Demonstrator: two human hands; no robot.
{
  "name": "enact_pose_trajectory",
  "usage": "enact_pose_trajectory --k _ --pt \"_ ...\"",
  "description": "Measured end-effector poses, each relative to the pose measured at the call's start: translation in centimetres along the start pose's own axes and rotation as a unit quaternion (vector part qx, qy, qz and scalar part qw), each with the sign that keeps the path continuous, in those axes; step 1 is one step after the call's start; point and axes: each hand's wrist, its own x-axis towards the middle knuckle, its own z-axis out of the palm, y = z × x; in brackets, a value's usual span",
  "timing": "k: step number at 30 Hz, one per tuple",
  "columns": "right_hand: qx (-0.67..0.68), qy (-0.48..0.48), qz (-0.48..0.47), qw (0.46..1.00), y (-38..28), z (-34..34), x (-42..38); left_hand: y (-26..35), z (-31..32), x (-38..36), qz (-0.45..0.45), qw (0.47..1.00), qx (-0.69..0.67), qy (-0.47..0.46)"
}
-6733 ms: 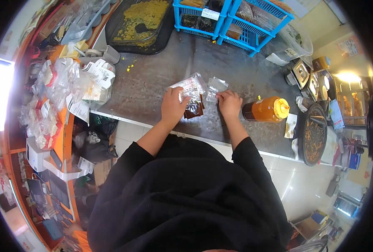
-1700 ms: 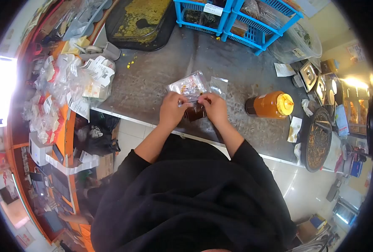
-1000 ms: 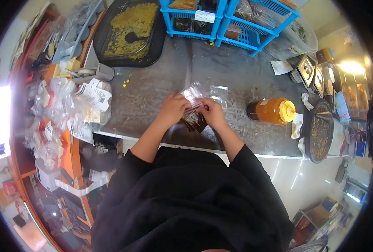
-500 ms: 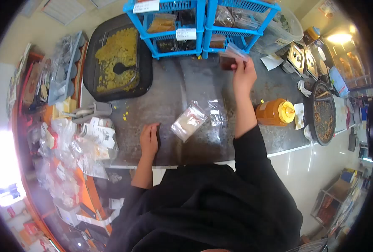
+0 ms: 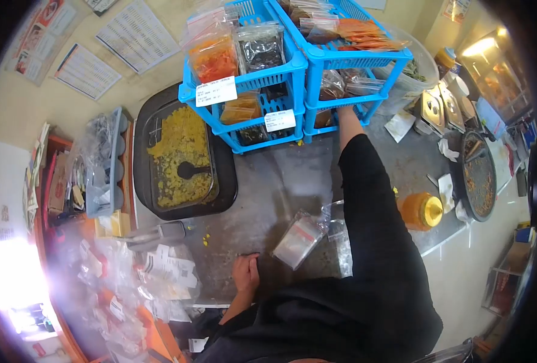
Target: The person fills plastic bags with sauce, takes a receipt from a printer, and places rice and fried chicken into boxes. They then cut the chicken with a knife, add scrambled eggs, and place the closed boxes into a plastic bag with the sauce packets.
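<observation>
My right forearm reaches into the bottom tier of the right blue plastic rack (image 5: pixel 359 58). Of my right hand (image 5: pixel 346 113) only the wrist end shows; its fingers are hidden behind the rack, so what they hold is out of sight. Packets of dark contents (image 5: pixel 332 85) lie in the tier above. My left hand (image 5: pixel 245 276) rests on the metal counter (image 5: pixel 262 181) near its front edge, fingers loosely extended, holding nothing visible. To its right lies a stack of clear zip bags (image 5: pixel 298 241), with another clear bag (image 5: pixel 339 233) beside it, partly under my right sleeve.
A left blue rack (image 5: pixel 244 91) holds bagged food and paper labels. Left of it stands a black pan (image 5: pixel 141 181) of yellow crumbly food. A yellow-lidded jar (image 5: pixel 422 212), a dark round tray (image 5: pixel 478 175) and metal containers (image 5: pixel 432 111) stand right. Plastic wrappers (image 5: pixel 153 272) pile up left.
My right hand has moved forward into the rack's bottom tier, taking the zip bag of dark contents out of view. The view has tilted up; my left hand stays on the counter.
</observation>
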Motion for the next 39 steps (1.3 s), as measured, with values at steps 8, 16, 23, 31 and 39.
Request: enact_pose_trajectory --k 8,16,23,31,39 --pt "0.030 0.016 0.003 0.999 -0.4 2.1 1.3 0.9 -0.1 0.1 -0.010 0.999 0.026 -0.017" --pt "0.178 0.118 -0.021 0.977 -2.1 0.8 -0.8 0.2 0.9 -0.6 0.009 0.997 0.068 0.023" --pt "0.606 0.083 0.236 0.755 -8.1 -15.5 -17.7 -1.2 1.3 -2.3 -0.079 0.982 -0.132 0.112" --pt "0.659 -0.424 0.119 0.609 -20.9 -31.1 -48.0 -0.5 -7.7 -20.4 0.001 0.983 -0.176 0.058" --pt "0.516 -0.721 -0.107 0.450 -37.5 -36.0 -73.0 -6.5 -26.9 -44.9 -0.156 0.946 -0.071 0.275"
